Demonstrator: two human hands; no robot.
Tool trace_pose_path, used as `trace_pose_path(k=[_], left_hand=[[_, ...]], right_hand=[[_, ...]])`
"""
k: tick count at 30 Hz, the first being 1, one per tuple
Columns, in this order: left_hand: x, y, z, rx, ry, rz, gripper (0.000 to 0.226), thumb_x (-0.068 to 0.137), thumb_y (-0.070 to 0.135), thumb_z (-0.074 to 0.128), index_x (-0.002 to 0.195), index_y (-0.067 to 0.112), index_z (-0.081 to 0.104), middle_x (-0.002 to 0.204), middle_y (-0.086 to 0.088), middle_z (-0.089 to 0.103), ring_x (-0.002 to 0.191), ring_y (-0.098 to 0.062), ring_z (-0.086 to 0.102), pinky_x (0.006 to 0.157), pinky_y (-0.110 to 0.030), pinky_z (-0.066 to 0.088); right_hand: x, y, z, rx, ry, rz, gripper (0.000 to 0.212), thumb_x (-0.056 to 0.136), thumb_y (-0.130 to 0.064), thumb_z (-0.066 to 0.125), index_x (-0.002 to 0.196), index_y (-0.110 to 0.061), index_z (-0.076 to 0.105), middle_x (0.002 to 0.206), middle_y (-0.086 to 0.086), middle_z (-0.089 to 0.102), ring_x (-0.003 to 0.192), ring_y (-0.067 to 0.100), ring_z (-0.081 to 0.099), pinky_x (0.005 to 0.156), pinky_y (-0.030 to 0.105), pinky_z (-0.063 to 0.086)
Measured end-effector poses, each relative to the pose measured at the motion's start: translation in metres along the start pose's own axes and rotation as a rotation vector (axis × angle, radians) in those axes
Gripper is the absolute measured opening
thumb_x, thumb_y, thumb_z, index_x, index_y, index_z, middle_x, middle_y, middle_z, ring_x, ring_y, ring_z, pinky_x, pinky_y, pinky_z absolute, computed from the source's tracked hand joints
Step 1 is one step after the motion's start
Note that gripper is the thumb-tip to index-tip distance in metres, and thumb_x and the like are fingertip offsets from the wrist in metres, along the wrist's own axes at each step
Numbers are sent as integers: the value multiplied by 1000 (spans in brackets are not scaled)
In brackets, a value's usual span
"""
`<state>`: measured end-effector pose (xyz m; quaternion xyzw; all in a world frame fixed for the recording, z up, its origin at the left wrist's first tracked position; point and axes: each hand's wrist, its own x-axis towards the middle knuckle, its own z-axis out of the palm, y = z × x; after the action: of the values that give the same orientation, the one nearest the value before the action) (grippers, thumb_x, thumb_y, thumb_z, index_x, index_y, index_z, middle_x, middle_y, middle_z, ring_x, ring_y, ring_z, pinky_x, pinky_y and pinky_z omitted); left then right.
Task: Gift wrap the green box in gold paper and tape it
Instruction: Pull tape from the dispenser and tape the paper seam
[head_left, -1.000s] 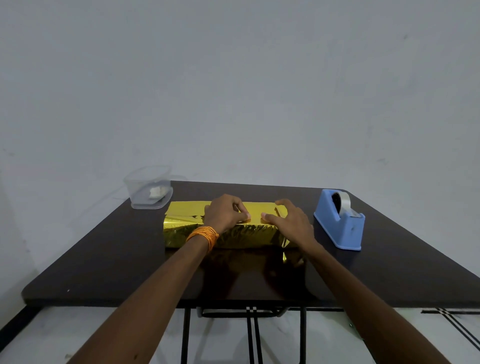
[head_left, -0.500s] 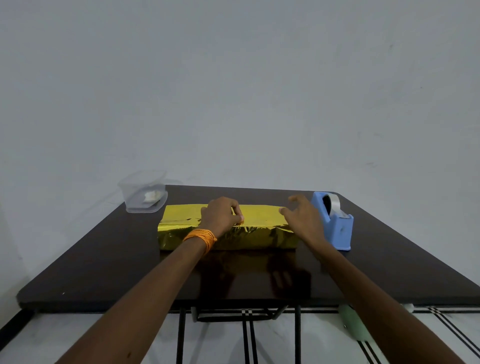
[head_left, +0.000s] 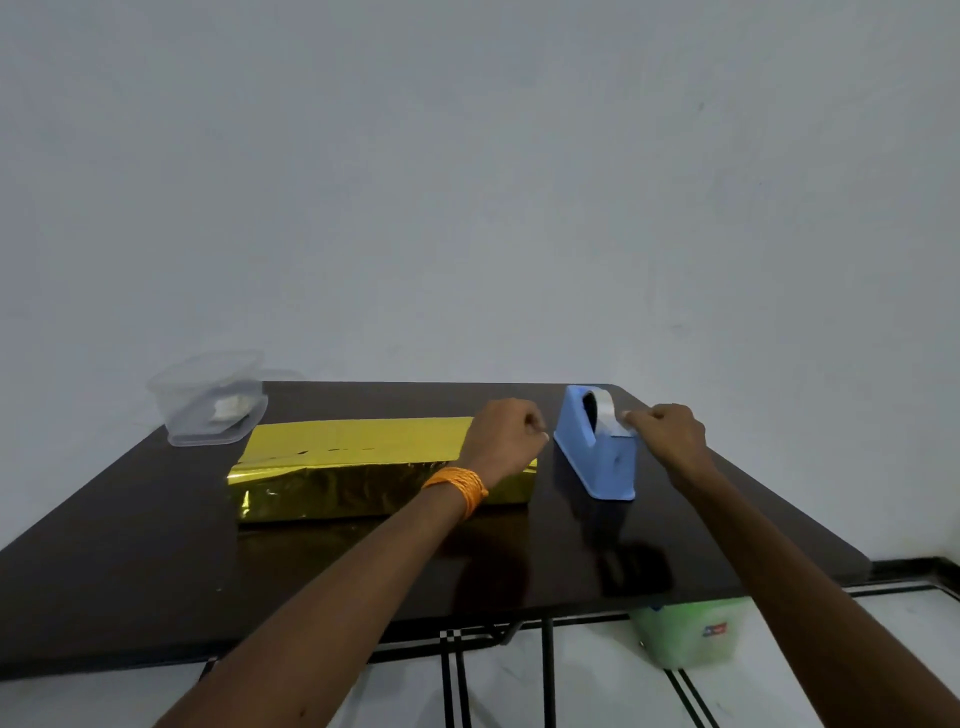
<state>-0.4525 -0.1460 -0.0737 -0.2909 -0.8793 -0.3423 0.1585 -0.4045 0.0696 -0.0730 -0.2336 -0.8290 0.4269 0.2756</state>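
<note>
- While the left hand (head_left: 506, 434) rests curled in a loose fist on the right end of the gold-wrapped box (head_left: 363, 465), it grips nothing that shows.
- The box lies flat near the middle of the dark counter (head_left: 130, 561), its long side parallel to the near edge.
- The right hand (head_left: 667, 434) pinches the loose tape end (head_left: 621, 423) at the blue tape dispenser (head_left: 597, 449), just beside the box toward the right edge.
- A clear plastic container (head_left: 208, 402) sits at the far left corner.
</note>
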Motion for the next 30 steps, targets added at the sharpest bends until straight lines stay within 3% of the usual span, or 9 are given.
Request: trace_pose_path(k=[3, 5, 9, 12, 16, 21, 25, 30], left_hand=[[14, 16, 28, -38, -98, -19, 26, 84, 26, 71, 105, 10, 71, 101, -6, 71, 93, -23, 65, 82, -34, 53], [22, 25, 43, -27, -154, -22, 33, 83, 29, 73, 108, 8, 68, 102, -9, 70, 95, -25, 64, 82, -37, 53], [33, 33, 65, -14, -233, -37, 36, 79, 39, 77, 88, 8, 62, 85, -9, 63, 81, -26, 59, 62, -33, 42], [38, 35, 76, -28, -261, -41, 42, 79, 41, 78, 100, 7, 68, 98, -11, 70, 90, -26, 63, 71, -34, 47], [41, 36, 82, -28, -218, -45, 31, 78, 33, 80, 88, 8, 66, 97, -14, 71, 79, -23, 58, 66, -29, 40], [42, 34, 83, -61, -207, -65, 37, 77, 32, 82, 100, 6, 69, 103, -14, 71, 94, -29, 65, 73, -31, 46], [42, 35, 84, -77, -207, -72, 42, 75, 32, 83, 105, 6, 68, 104, -14, 71, 95, -29, 66, 79, -34, 49], [42, 33, 87, -92, -210, -75, 47, 76, 34, 83, 110, 7, 67, 109, -14, 69, 98, -29, 64, 77, -32, 47]], right_hand=[[7, 1, -2, 178, -165, 183, 28, 89, -32, 67, 74, -11, 57, 71, 5, 46, 62, 16, 38, 56, 28, 30], [14, 3, -1, 226, -216, 220, 23, 89, -28, 67, 82, -8, 59, 76, 8, 43, 59, 15, 32, 54, 27, 27], [21, 7, 1, 264, -257, 240, 21, 88, -16, 69, 75, -7, 56, 71, 7, 38, 55, 14, 27, 49, 26, 23], [23, 6, -1, 270, -288, 259, 21, 86, -10, 71, 72, -7, 56, 66, 6, 41, 53, 13, 26, 47, 25, 23], [25, 5, -2, 303, -286, 288, 26, 82, -4, 75, 65, -7, 55, 61, 5, 41, 50, 12, 27, 46, 24, 23], [33, -3, 3, 263, -247, 267, 25, 83, -9, 76, 66, -6, 58, 61, 6, 43, 50, 12, 28, 44, 24, 24], [36, -10, 5, 142, -163, 198, 19, 79, -13, 79, 70, -3, 66, 69, 12, 55, 50, 16, 38, 47, 27, 32], [30, -12, 4, 117, -102, 136, 18, 80, -11, 76, 70, -2, 65, 65, 11, 53, 50, 16, 41, 50, 27, 37]])
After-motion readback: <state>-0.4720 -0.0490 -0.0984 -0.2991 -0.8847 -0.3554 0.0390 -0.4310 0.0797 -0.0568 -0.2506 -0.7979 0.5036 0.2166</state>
